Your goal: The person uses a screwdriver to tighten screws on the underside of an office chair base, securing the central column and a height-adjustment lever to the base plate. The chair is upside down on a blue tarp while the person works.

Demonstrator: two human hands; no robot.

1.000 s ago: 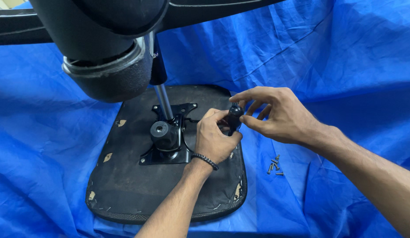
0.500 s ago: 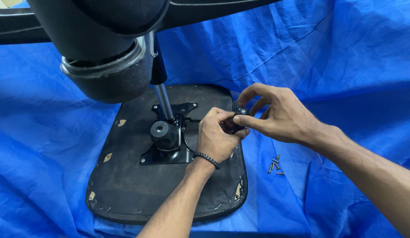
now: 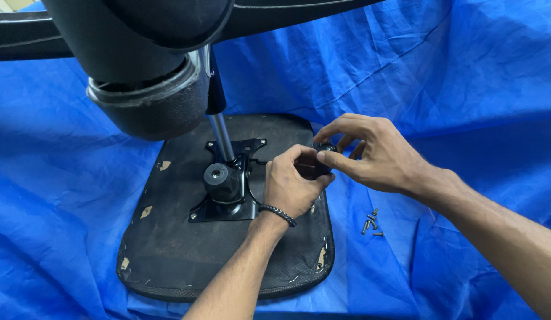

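An upturned black chair seat (image 3: 174, 255) lies on a blue sheet, with a black metal mounting plate (image 3: 228, 198) fixed at its middle and a silver lever rod (image 3: 221, 137) rising from it. My left hand (image 3: 293, 186) rests at the plate's right side, fingers curled around a small black knob (image 3: 323, 157). My right hand (image 3: 370, 155) pinches the same knob from the right with thumb and fingertips. Most of the knob is hidden between the two hands.
A black chair base with a round hub (image 3: 148, 98) hangs close to the camera at the upper left, blocking part of the seat. Several small screws (image 3: 370, 224) lie on the blue sheet (image 3: 453, 77) right of the seat.
Both hands have stayed at the knob; my right fingers have shifted their pinch around it and my left fingers have closed more tightly over it.
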